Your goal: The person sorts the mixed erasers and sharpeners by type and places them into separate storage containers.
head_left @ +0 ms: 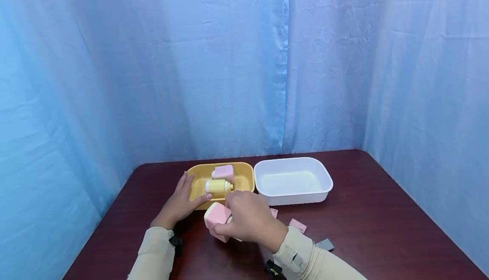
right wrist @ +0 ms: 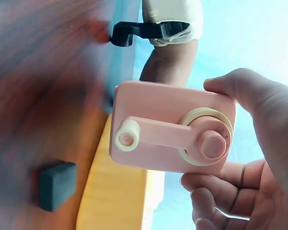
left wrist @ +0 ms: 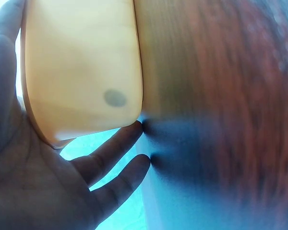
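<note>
My right hand (head_left: 248, 218) grips a pink toy box with a crank handle (right wrist: 175, 127) at one end, in front of the yellow basket (head_left: 250, 180). In the right wrist view, the thumb lies along one side of the box and curled fingers along the other; the crank with its cream knob faces the camera. My left hand (head_left: 181, 201) rests at the left end of the basket, fingers spread and straight, thumb over the near rim. Two lower fingers reach the table in the left wrist view. Inside the basket lie a yellow toy bottle (head_left: 215, 186) and a pink toy piece (head_left: 224, 172).
A white basket (head_left: 294, 198) stands against the yellow one on its right. On the dark table (head_left: 366, 220) lie a small pink block (head_left: 298, 225), another pink block (head_left: 274, 213) partly behind my right hand, and a grey block (head_left: 325, 244). Blue curtains (head_left: 229, 67) surround the table.
</note>
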`<move>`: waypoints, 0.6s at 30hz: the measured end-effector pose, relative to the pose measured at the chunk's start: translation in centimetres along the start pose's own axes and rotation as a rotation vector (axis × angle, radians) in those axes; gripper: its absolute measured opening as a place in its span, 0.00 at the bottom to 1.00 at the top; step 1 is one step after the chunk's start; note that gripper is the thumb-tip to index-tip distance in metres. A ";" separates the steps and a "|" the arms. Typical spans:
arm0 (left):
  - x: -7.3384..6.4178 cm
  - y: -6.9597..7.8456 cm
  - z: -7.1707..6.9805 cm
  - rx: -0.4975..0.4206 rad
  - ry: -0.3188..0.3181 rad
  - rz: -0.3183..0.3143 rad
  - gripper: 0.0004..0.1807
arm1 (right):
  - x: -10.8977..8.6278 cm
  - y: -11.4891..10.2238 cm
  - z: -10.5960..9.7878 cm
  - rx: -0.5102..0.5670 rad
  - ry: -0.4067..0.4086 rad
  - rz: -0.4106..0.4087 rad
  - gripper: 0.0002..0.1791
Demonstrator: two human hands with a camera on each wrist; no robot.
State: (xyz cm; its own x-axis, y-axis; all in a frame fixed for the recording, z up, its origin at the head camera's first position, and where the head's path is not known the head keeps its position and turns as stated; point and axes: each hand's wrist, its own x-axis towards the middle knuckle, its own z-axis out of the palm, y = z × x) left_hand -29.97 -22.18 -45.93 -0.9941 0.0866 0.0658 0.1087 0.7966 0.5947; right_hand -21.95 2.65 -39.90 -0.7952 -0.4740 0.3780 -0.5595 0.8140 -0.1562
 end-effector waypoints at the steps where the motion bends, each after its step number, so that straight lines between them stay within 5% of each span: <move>1: 0.0 0.0 0.0 0.002 0.000 0.000 0.65 | 0.1 0.0 -0.1 0.004 0.005 0.002 0.28; 18: -0.1 -0.2 -0.1 0.013 0.003 0.009 0.64 | 1.4 0.4 -1.7 0.009 0.089 0.055 0.27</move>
State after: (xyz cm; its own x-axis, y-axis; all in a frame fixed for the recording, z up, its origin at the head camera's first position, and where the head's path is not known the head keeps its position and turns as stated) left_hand -29.89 -22.39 -45.96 -0.9930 0.0921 0.0736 0.1177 0.8035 0.5836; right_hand -22.92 2.91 -37.92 -0.8010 -0.3972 0.4479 -0.5182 0.8346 -0.1866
